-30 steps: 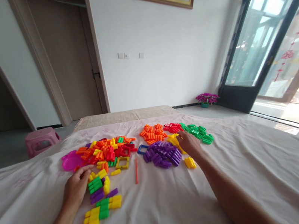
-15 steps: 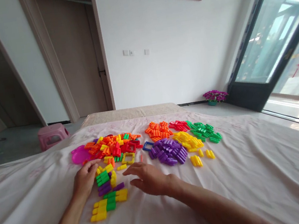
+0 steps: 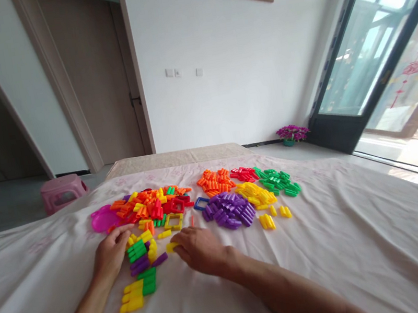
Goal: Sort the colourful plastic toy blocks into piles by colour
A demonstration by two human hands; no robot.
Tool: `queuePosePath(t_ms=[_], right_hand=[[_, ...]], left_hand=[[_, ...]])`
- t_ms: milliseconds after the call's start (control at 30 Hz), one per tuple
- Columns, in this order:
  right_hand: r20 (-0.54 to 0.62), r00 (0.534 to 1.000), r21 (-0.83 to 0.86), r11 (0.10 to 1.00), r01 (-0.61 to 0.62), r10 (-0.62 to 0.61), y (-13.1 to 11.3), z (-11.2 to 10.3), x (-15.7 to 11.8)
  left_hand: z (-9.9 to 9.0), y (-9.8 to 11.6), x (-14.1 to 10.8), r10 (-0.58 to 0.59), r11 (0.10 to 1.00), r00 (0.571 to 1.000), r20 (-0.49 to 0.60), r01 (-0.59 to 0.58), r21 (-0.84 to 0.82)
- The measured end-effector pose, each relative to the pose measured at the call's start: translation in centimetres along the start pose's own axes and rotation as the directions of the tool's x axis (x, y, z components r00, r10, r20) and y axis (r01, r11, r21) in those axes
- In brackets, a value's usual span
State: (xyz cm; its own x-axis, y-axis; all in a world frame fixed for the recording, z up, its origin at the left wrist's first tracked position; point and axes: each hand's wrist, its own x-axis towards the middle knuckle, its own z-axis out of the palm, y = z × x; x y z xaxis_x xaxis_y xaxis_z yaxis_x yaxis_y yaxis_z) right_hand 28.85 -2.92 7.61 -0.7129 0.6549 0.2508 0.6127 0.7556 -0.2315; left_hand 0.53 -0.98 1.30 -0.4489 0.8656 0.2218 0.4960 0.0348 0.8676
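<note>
My right hand (image 3: 199,248) is closed, with a yellow building block (image 3: 171,247) between thumb and fingers, just over the sheet. On the left, my left hand (image 3: 109,250) has its fingers bent together beside yellow blocks (image 3: 142,237); what is in its fingertips is hidden. Close by lie a joined green block (image 3: 136,250), a purple block (image 3: 139,265) and a loose purple piece (image 3: 160,260). Nearer to me, a yellow block group (image 3: 132,296) is joined to a green one (image 3: 149,281).
A mixed heap of blocks (image 3: 149,204) lies beyond my left hand, by a magenta plate (image 3: 104,219). Sorted piles of orange (image 3: 216,182), purple (image 3: 230,210), yellow (image 3: 255,195), red (image 3: 244,174) and green blocks (image 3: 279,182) lie further right on the sheet (image 3: 326,243).
My right hand has closed on a yellow block. The yellow piece at the right end of the near green block is gone from there. The camera view has shifted slightly right.
</note>
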Motion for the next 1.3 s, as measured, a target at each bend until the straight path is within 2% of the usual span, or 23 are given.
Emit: queuePosePath(t_ms=[100,167,267,333,467,533,567,600,633,700,800,867,967,1067,1200,1300], right_hand=[[-0.095,0.977,-0.009,0.982,-0.191,0.189,3.4,-3.1,0.2],[-0.156,0.930,-0.045,0.938,-0.343,0.332,6.2,-5.3,0.1],[-0.256,0.801,-0.104,0.808,-0.580,0.542,10.7,-7.9,-0.9],[-0.275,0.705,-0.134,0.700,-0.702,0.654,13.4,-9.1,-2.0],[-0.268,0.520,-0.159,0.495,-0.854,0.811,16.9,-10.7,-4.4],[-0.313,0.481,-0.135,0.463,-0.876,0.819,17.6,-11.2,-4.9],[-0.341,0.489,-0.112,0.482,-0.869,0.803,17.5,-11.3,-4.8],[-0.364,0.516,-0.082,0.525,-0.847,0.776,17.2,-11.3,-4.5],[-0.379,0.559,-0.048,0.588,-0.808,0.738,16.7,-11.1,-4.1],[-0.385,0.679,0.020,0.741,-0.672,0.626,14.8,-10.0,-2.7],[-0.331,0.880,0.088,0.939,-0.331,0.341,10.3,-7.2,-0.8],[-0.255,0.960,0.119,0.989,-0.086,0.115,6.9,-5.0,0.1],[-0.155,0.980,0.133,0.980,0.145,-0.124,2.6,-2.0,0.6],[-0.105,0.963,0.104,0.960,0.260,-0.249,0.1,0.3,1.0],[-0.076,0.943,0.083,0.940,0.330,-0.324,-0.7,2.3,1.7],[-0.072,0.955,0.141,0.945,0.295,-0.287,-0.5,3.1,2.0]], left_hand=[[0.1,-0.9,0.4,-0.002,1.000,1.000,0.022,0.002,0.008],[0.2,-1.5,0.7,0.000,1.000,0.999,0.045,-0.001,0.023],[0.2,-1.9,0.8,0.000,1.000,0.998,0.061,-0.002,0.030],[0.2,-1.9,0.8,-0.003,1.000,0.998,0.059,0.001,0.030],[0.2,-1.5,0.7,-0.002,1.000,0.998,0.058,0.000,0.031],[0.2,-1.5,0.7,0.009,1.000,0.999,0.052,-0.010,0.027],[0.2,-1.5,0.7,0.015,1.000,0.999,0.046,-0.017,0.026],[0.2,-1.5,0.7,0.021,0.999,0.999,0.043,-0.023,0.028],[0.2,-1.5,0.6,0.025,0.999,0.999,0.040,-0.026,0.032],[0.1,-1.4,0.6,0.023,0.999,0.999,0.043,-0.025,0.038],[0.1,-1.2,0.5,0.020,0.999,0.998,0.059,-0.023,0.049],[0.2,-1.1,0.4,0.027,0.998,0.998,0.063,-0.031,0.060],[0.3,-0.9,0.4,0.044,0.996,0.997,0.070,-0.050,0.080],[0.4,-0.7,0.4,0.070,0.991,0.993,0.092,-0.080,0.109],[0.6,-0.5,0.3,0.112,0.982,0.987,0.116,-0.128,0.142],[0.8,-0.3,0.2,0.117,0.978,0.986,0.122,-0.136,0.159]])
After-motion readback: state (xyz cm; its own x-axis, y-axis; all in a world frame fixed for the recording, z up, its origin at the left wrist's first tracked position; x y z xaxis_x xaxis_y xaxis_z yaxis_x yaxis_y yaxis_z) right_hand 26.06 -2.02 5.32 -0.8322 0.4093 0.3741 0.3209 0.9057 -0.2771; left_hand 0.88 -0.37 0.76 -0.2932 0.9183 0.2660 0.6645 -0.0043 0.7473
